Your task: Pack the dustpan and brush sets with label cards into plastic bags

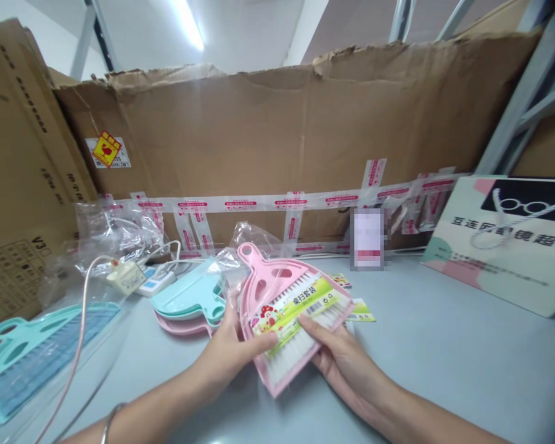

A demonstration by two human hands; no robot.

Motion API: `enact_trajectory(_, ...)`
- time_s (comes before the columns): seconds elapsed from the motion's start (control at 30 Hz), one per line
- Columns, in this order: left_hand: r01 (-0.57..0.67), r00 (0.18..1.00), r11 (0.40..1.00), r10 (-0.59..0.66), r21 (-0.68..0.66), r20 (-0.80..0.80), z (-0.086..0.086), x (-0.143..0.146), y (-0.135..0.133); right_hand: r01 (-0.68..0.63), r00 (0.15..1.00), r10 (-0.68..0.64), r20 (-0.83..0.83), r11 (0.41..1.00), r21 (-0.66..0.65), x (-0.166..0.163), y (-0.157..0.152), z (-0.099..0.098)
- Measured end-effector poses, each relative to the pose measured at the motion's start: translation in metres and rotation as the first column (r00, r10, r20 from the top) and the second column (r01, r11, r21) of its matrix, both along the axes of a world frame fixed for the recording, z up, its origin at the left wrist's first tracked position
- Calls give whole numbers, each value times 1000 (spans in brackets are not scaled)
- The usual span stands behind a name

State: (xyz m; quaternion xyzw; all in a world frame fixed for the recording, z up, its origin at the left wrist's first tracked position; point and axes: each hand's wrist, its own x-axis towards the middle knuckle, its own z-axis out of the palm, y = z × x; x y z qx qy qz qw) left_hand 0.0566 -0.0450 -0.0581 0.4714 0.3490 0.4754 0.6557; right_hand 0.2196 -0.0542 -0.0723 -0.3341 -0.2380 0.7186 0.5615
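A pink dustpan (263,290) with a white brush and a green-yellow paper label (296,308) lying in it is held over the grey table (444,357). My left hand (234,351) grips its left edge, thumb laid across the label. My right hand (342,357) holds the lower right side, fingers under the pan and thumb on the bristles. Just left of the pan, a teal dustpan (189,296) lies stacked on a pink one (178,324).
A teal dustpan set in clear wrap (32,357) lies at the far left. A white power strip (155,280), a plug and a pink cable (81,327) sit behind. Taped cardboard (282,142) walls the back. A printed paper bag (504,240) lies right. Loose labels (361,311) lie near the pan.
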Motion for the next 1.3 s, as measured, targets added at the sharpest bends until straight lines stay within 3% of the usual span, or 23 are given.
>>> enact_trajectory(0.17,-27,1000,1000,27,1,5,-4,-2,0,-4,989,2,146,1000,16,5,4,2)
enact_trajectory(0.27,57,998,998,-57,-25,4,3,-9,5,109,968,-118,222,993,52,19,15,5)
enact_trajectory(0.33,132,991,990,-132,-44,9,9,-15,8,117,952,-130,276,991,64,32,22,9)
enact_trajectory(0.5,285,957,952,-290,-113,-31,20,-28,13,-138,954,127,271,990,20,55,29,23)
enact_trajectory(0.67,337,939,929,-344,-154,-17,18,-25,13,-267,945,251,212,962,51,53,27,20)
enact_trajectory(0.8,232,968,951,-246,-204,-47,19,-20,10,-186,939,178,294,983,-2,46,28,11)
enact_trajectory(0.97,1,998,971,-16,-240,-59,22,-16,7,-115,927,121,354,993,-38,40,25,9)
enact_trajectory(1.07,-104,994,959,88,-264,-69,20,-14,9,-218,929,212,303,976,-13,41,19,15)
enact_trajectory(1.2,-164,986,954,150,-252,-76,18,-13,11,-453,872,412,263,884,115,45,13,25)
enact_trajectory(1.3,-192,979,954,171,-228,-109,20,-14,10,-428,879,372,299,891,150,44,13,25)
